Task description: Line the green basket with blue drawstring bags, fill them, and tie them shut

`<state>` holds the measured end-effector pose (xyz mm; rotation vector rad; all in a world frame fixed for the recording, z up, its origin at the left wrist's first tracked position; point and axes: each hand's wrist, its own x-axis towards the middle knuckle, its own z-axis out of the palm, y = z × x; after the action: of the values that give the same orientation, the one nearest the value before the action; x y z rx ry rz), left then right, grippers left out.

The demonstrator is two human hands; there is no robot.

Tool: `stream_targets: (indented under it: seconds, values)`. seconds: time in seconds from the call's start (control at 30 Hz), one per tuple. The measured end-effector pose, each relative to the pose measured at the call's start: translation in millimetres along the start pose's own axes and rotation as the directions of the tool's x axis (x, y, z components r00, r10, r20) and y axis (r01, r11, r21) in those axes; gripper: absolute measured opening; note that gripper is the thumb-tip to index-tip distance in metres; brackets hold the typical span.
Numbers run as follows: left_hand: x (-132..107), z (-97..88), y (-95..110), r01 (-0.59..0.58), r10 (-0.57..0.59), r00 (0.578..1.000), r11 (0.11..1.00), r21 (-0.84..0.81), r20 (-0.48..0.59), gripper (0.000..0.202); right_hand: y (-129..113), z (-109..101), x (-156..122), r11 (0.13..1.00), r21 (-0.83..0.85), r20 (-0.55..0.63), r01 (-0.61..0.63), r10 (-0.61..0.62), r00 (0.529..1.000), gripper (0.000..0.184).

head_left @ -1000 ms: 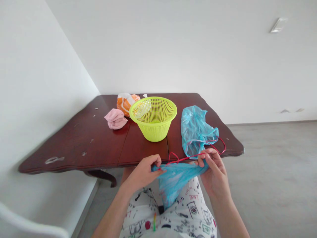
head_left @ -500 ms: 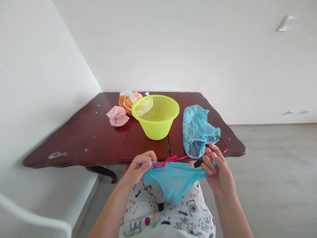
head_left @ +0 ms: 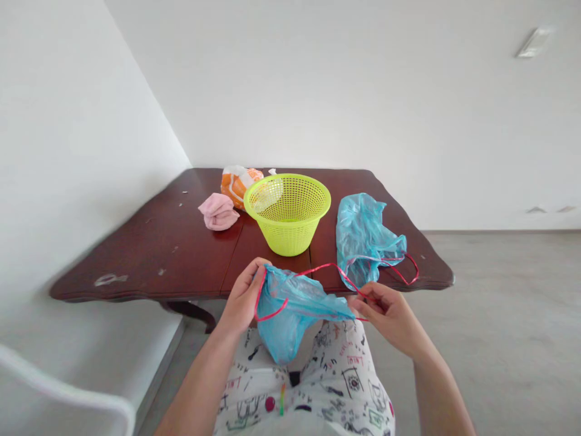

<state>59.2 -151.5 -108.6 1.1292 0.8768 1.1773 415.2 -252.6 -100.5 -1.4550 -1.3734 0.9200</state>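
Over my lap I hold a blue plastic bag point(head_left: 290, 315) with a red drawstring point(head_left: 327, 269). My left hand point(head_left: 244, 297) pinches the bag's left rim, fingers closed on it. My right hand point(head_left: 388, 315) grips the bag's right corner and the red string, fingers closed. The string arcs loosely between both hands, and the bag sags below them. A second blue bag point(head_left: 363, 236) with red strings lies on the dark wooden table point(head_left: 181, 248), to the right of a lime green mesh basket point(head_left: 288, 212).
A pink bundle point(head_left: 219, 212) and an orange and white bag point(head_left: 238, 181) lie left of the basket. White walls meet behind the table. A white chair edge point(head_left: 68, 393) shows at lower left. Grey floor lies to the right.
My hands have shifted the bag: the left hand rose with the rim, the right hand dropped lower and pulled the red string into a loose arc. The camera view drifted slightly.
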Motion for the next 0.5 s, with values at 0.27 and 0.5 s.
stream_targets:
  seconds: [0.27, 0.5]
  values:
    - [-9.5, 26.1, 24.3, 0.114, -0.071, 0.921, 0.990, -0.089, 0.384, 0.051, -34.3, 26.6, -6.4, 0.944, -0.005, -0.188, 0.329, -0.324, 0.927, 0.038]
    - [-14.1, 42.4, 42.3, -0.082, 0.004, 0.881, 0.986, 0.143, 0.472, 0.050, -50.3, 72.8, -11.2, 0.977, 0.103, 0.165, 0.187, -0.202, 0.965, 0.029]
